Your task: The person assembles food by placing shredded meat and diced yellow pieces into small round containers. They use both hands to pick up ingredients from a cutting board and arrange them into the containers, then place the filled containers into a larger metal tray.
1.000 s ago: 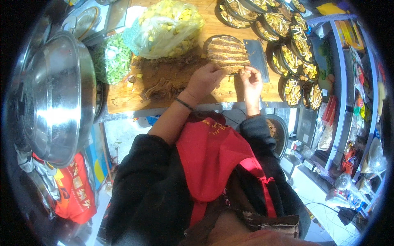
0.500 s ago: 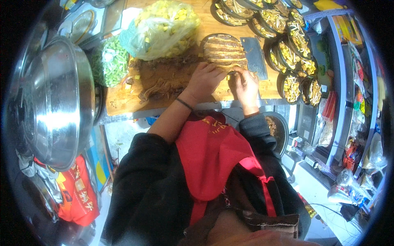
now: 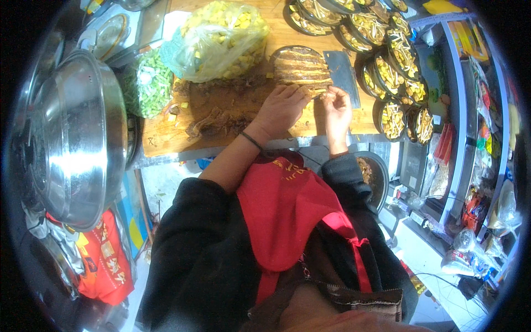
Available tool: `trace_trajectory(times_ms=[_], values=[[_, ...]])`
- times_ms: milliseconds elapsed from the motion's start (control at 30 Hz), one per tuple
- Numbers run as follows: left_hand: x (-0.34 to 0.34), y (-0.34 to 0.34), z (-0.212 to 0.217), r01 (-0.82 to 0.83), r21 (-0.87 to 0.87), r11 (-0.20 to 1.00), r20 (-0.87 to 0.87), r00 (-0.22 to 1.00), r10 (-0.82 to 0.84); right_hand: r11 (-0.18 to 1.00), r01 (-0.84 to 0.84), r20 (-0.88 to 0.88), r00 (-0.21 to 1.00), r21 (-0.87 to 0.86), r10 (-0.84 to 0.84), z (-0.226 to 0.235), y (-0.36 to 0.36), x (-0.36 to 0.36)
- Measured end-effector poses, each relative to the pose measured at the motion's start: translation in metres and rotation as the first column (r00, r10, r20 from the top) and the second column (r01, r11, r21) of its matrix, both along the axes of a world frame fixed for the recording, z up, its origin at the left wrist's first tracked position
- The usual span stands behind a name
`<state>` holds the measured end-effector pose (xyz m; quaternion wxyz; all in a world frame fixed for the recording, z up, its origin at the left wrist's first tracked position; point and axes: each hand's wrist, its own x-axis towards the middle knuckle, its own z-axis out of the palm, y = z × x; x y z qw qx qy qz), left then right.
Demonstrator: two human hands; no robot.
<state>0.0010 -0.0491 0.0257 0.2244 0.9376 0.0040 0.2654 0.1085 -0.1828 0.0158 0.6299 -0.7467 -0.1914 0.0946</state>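
Left hand (image 3: 281,108) fingers flat against sliced meat (image 3: 301,67); right hand (image 3: 336,105) pinching its edge.

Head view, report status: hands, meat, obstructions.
Left hand flat on the cutting board, touching sliced meat. Right hand pinches a strip. Cleaver lies beside it.

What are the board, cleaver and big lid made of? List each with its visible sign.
Board: wood, it seems; warm tan, matte, stained surface.
Cleaver: blade looks like metal; flat grey with a dull sheen.
Big lid: polished metal, probably steel; its mirror-bright dome reflects the surroundings.
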Motion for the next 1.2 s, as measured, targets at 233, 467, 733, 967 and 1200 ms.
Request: trace_trajectory(times_ms=[233, 467, 733, 967, 1200], values=[[0.004, -0.002, 0.0, 0.0, 0.029, 1.0, -0.013, 1.0, 0.001, 0.997, -0.075, 0.012, 0.997, -0.001, 0.075, 0.004, 0.003, 0.002], [0.006, -0.003, 0.006, -0.018, 0.046, 0.999, 0.017, 1.0, 0.018, 0.997, 0.001, -0.113, 0.994, 0.079, 0.008, 0.003, 0.002, 0.007], [0.022, -0.002, 0.006, -0.093, 0.014, 0.996, -0.071, 0.993, 0.094, 0.983, -0.038, -0.094, 0.994, 0.182, 0.056, -0.001, -0.002, 0.005], [0.019, 0.001, 0.001, -0.035, 0.02, 0.999, -0.016, 0.999, 0.036, 0.992, -0.125, -0.024, 0.992, 0.028, 0.125, 0.014, 0.001, 0.015], [0.027, -0.001, 0.007, -0.125, -0.003, 0.992, 0.006, 0.992, 0.125, 0.904, -0.365, 0.093, 0.915, -0.223, 0.392, 0.038, 0.003, 0.012]])
